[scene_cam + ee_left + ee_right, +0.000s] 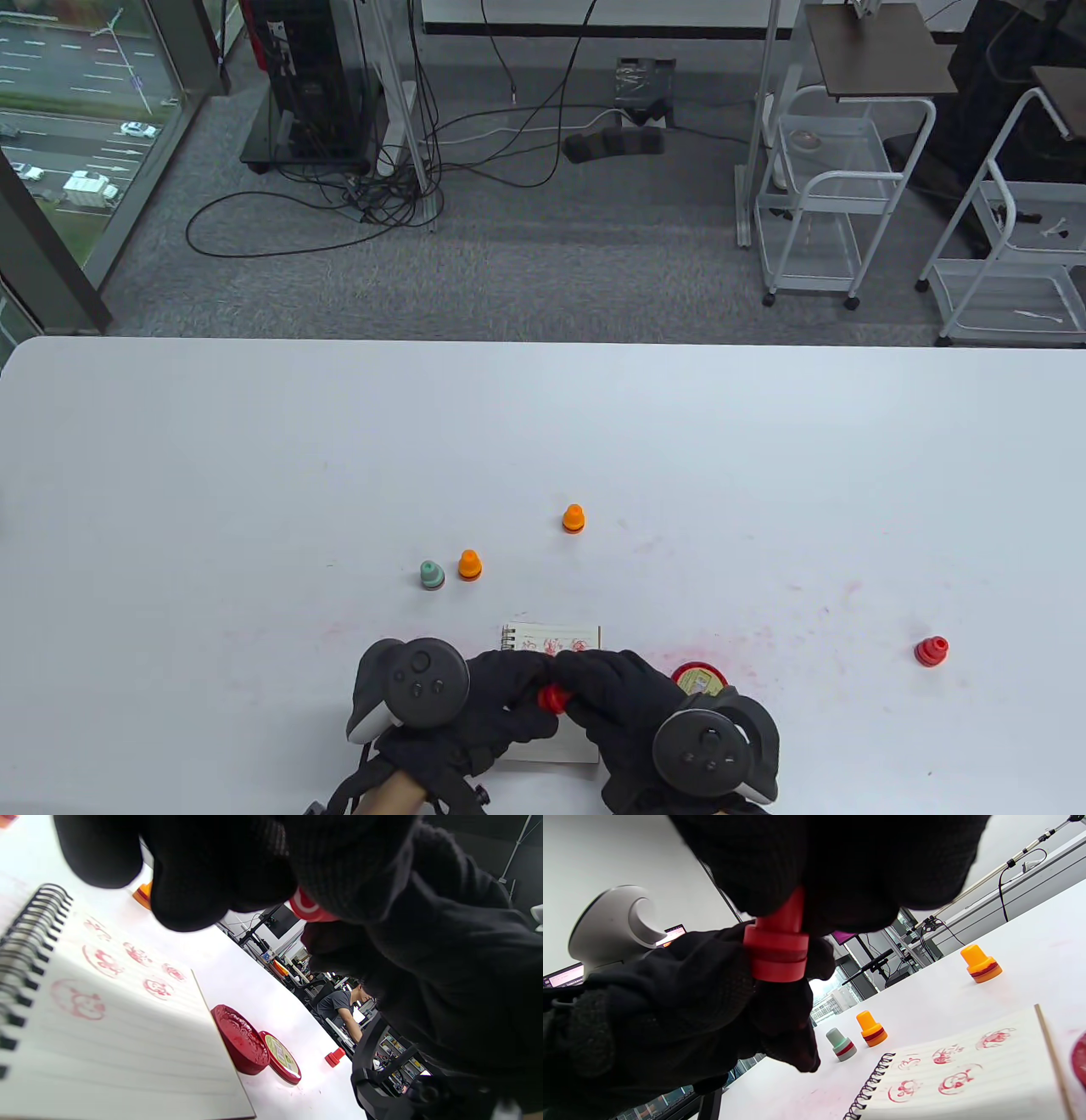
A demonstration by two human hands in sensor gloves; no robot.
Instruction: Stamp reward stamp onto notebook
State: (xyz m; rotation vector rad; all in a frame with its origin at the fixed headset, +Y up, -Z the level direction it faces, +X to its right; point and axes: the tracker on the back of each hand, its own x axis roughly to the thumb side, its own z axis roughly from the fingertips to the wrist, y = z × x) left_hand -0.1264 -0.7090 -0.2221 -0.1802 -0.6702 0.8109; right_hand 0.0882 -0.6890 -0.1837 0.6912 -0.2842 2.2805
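Observation:
Both gloved hands meet over the spiral notebook, whose lined page carries several red prints. A red stamp is held in the air between them. My right hand pinches its narrow handle from above. The fingers of my left hand curl round its wide base, seen in the right wrist view. The stamp's face is above the paper, not touching it. An open red ink pad lies beside the notebook's right edge, its lid next to it.
Two orange stamps and a grey-green one stand beyond the notebook. Another red stamp sits far right. Red ink smears mark the white table to the right.

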